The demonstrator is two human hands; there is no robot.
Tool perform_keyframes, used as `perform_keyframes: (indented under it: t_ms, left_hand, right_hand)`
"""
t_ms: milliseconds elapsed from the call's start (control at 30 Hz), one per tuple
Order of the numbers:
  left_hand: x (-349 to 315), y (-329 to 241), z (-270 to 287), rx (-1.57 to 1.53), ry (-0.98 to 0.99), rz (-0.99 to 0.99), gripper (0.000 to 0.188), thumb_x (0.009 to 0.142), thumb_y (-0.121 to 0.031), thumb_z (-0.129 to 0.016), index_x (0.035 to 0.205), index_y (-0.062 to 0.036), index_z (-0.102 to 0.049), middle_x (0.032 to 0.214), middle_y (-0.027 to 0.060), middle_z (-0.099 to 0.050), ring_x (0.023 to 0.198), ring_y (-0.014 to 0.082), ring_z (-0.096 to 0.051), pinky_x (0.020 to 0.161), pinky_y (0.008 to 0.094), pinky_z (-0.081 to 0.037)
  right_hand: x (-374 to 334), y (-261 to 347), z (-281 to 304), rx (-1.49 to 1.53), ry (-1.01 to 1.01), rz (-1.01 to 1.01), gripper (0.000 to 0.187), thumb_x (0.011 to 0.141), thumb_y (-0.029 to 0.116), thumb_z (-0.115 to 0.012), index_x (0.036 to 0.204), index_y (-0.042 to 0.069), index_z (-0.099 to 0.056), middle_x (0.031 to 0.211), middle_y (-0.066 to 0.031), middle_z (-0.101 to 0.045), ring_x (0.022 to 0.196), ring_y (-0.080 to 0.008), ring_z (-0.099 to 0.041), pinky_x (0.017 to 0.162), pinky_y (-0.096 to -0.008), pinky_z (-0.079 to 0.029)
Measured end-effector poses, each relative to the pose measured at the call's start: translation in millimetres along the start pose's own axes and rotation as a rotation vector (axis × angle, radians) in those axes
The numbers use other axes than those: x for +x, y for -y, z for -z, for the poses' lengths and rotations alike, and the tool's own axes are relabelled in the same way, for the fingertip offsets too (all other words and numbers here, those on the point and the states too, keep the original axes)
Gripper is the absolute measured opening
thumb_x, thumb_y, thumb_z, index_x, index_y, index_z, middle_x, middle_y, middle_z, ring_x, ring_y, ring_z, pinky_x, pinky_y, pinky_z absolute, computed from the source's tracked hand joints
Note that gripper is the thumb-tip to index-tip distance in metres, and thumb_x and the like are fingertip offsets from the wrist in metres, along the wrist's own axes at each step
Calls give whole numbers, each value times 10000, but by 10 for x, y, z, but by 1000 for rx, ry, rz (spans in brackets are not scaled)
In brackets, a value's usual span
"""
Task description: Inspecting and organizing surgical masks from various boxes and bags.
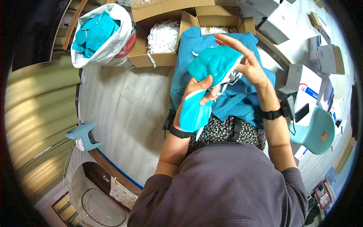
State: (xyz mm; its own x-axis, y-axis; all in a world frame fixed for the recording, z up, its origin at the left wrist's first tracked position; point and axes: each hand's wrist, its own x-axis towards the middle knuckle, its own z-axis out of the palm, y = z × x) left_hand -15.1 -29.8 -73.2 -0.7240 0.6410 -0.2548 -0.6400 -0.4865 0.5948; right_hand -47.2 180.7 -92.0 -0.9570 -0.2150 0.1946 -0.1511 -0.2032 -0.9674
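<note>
My left hand point(199, 89) is closed round a teal fabric piece point(214, 63) with a white edge, shaped like a folded face mask. A second, brighter blue piece point(193, 113) hangs down over the same hand and wrist. White straps point(231, 78) dangle beside the upper piece's right edge. My right hand point(252, 67) is at that edge, its fingers stretched out beyond it and its thumb near the fabric. Beneath both hands a dark teal cloth point(234, 102) covers my lap.
A white sack point(102, 60) full of teal pieces point(97, 33) stands at the far left. Beside it, a cardboard box point(145, 59) holds a heap of white straps point(163, 37). Several white cartons point(302, 81) and a pale green chair point(319, 130) are on the right. A small blue stool point(86, 136) is at left.
</note>
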Motion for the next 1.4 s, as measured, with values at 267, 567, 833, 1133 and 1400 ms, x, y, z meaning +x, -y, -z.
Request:
perform_keyframes:
  t_ms: [267, 567, 833, 1133, 1400]
  left_hand:
    - [138, 253, 11, 750, -395, -269, 573, 887, -418, -717, 1154, 52, -528, 865, 92, -646, 782, 116, -605, 602, 195, -467]
    - [242, 325, -83, 727, -346, -350, 153, 971, -43, -565, 1100, 33, -592, 1026, 86, -667, 859, 109, -647, 725, 266, -569]
    - [236, 443, 81, 740, -348, -436, 80, 952, -23, -588, 988, 44, -614, 885, 68, -668, 712, 88, -634, 613, 240, -526]
    - [214, 348, -48, 607, -504, -676, 190, 963, -10, -566, 1144, 49, -573, 1060, 101, -665, 894, 144, -647, 797, 286, -538]
    - [188, 373, -81, 535, -509, -663, 262, 920, 58, -599, 1177, 64, -547, 1101, 99, -646, 968, 124, -628, 802, 250, -520]
  right_hand:
    - [53, -77, 308, 28, -226, -105, 118, 945, 105, -617, 1024, 18, -620, 893, 21, -645, 814, -50, -566, 739, -223, -462]
    - [-29, 45, 64, -781, -314, 219, 255, 776, 149, -760, 978, 30, -663, 842, -84, -665, 845, -247, -620, 750, -343, -470]
    - [-50, 60, -9, -997, -181, 340, 125, 724, 112, -770, 738, 91, -647, 726, -49, -633, 768, -260, -611, 790, -394, -448]
    - [-187, 73, -19, -638, -414, -285, 228, 918, 240, -665, 1038, 50, -709, 922, -69, -716, 758, -147, -630, 700, -295, -497]
    - [-318, -148, -327, -5, -268, -423, 236, 875, 128, -729, 1024, -44, -667, 750, -45, -674, 639, -80, -564, 557, -247, -452]
